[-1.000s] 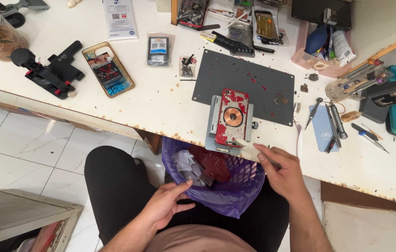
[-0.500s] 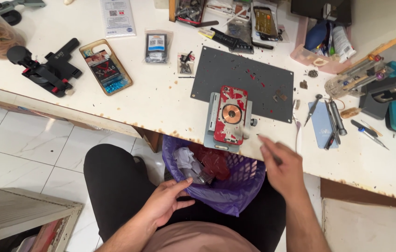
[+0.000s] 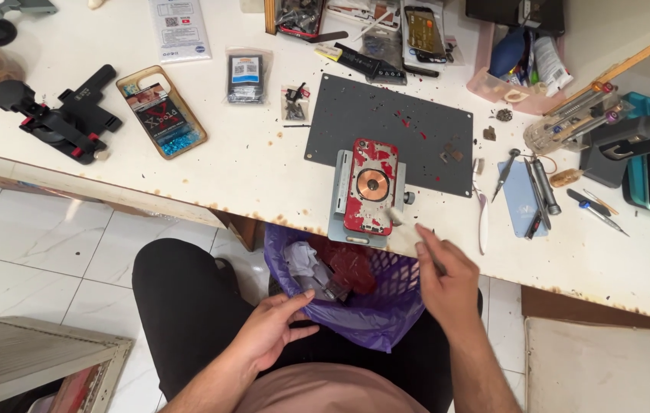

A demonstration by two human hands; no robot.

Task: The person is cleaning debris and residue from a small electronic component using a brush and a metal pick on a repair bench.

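Under the worktable [image 3: 149, 176], hands hold a half-hidden purple basket [image 3: 386, 306].

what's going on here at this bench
A person sits at a white workbench with a purple basket on their lap. The left hand grips the basket's rim. The right hand holds a thin tool, its tip by the edge of a red phone with its back glass broken off, clamped in a metal holder on a grey mat. Red shards lie in the basket.
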